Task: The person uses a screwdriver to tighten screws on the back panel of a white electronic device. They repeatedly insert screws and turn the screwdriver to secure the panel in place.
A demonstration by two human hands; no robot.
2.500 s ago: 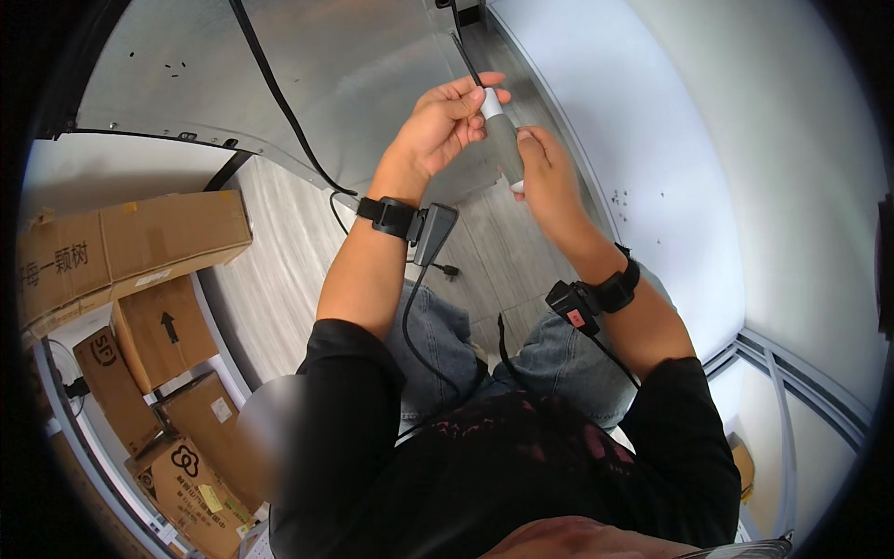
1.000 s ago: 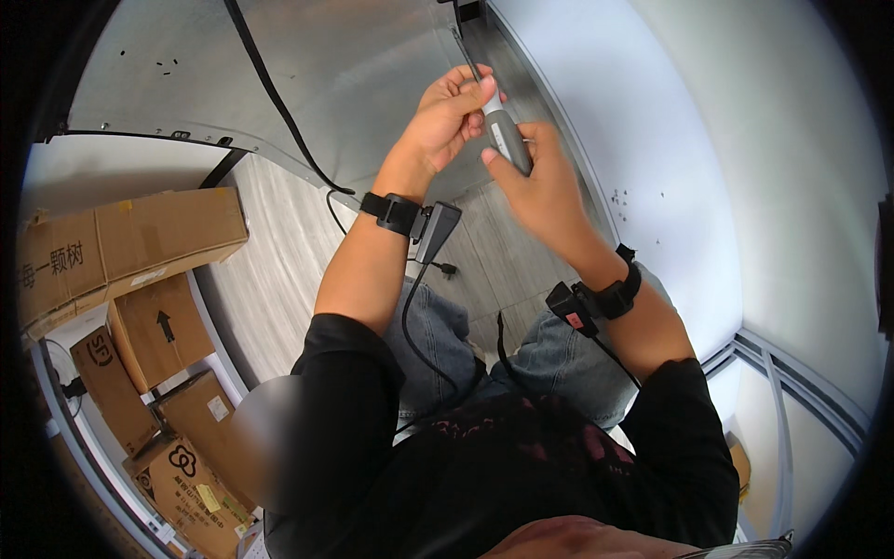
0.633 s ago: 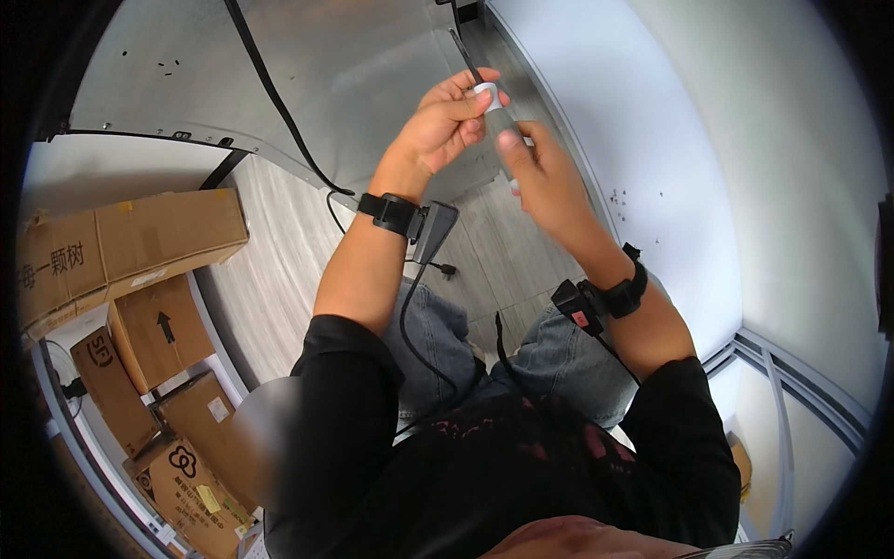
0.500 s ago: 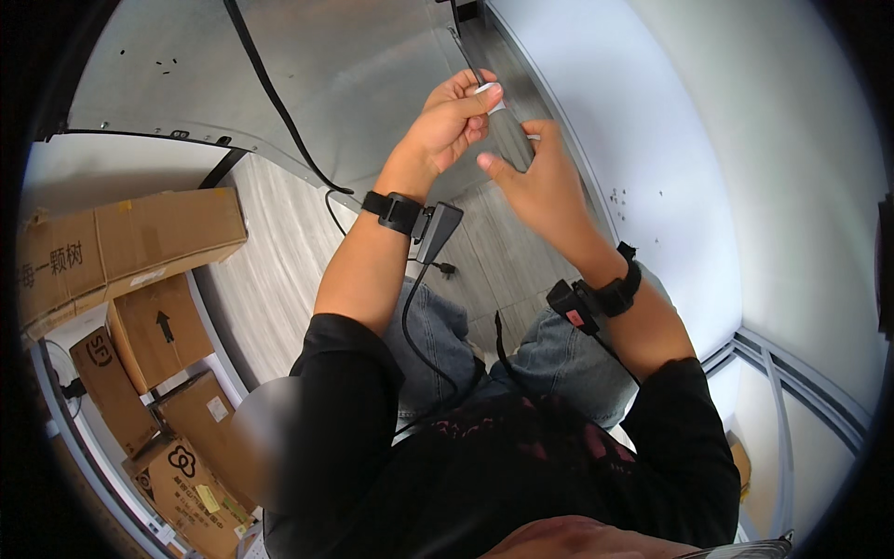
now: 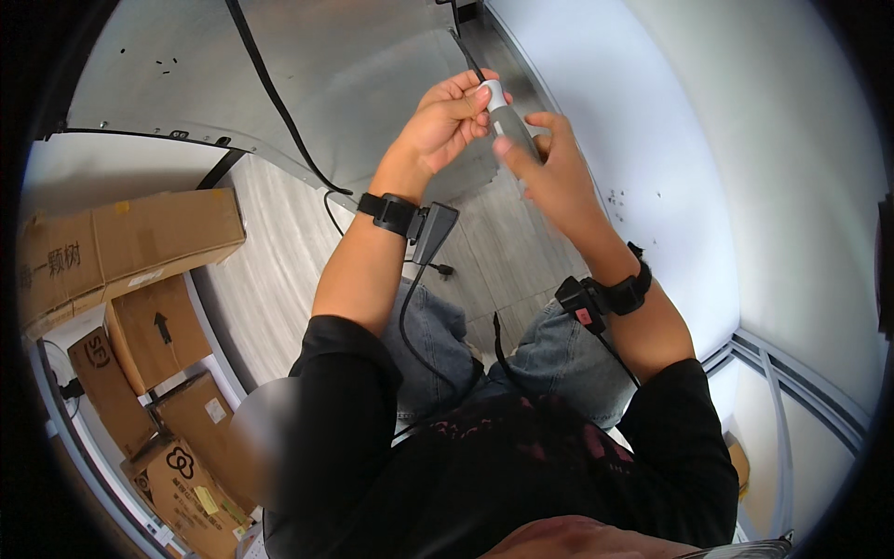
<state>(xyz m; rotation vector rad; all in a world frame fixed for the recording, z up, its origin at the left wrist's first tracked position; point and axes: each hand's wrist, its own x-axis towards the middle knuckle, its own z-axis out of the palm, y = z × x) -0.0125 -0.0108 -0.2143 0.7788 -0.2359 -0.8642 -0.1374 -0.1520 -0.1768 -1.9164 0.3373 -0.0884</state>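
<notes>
My left hand point(image 5: 447, 126) pinches the white collar point(image 5: 494, 93) of a grey cylindrical piece point(image 5: 512, 128), whose exact kind I cannot make out. A thin dark cable or rod point(image 5: 470, 59) runs up from the white end toward the metal panel's corner. Around the lower part of the grey cylinder, my right hand point(image 5: 551, 172) has its thumb on the near side and curled fingers on the right. The right fingers are slightly blurred. Each wrist bears a black strap with a small dark device, such as the left one point(image 5: 435, 233).
A large grey metal panel point(image 5: 363, 102) stands ahead, crossed by a thick black cable point(image 5: 270, 88). A white wall point(image 5: 643, 140) rises on the right. Cardboard boxes point(image 5: 158, 331) fill a shelf at left. A black plug point(image 5: 445, 270) lies on the grey plank floor point(image 5: 270, 252).
My right hand has moved up and left, and its thumb now meets the grey cylinder. That cylinder shows plainly below the white collar now. The left hand has barely shifted.
</notes>
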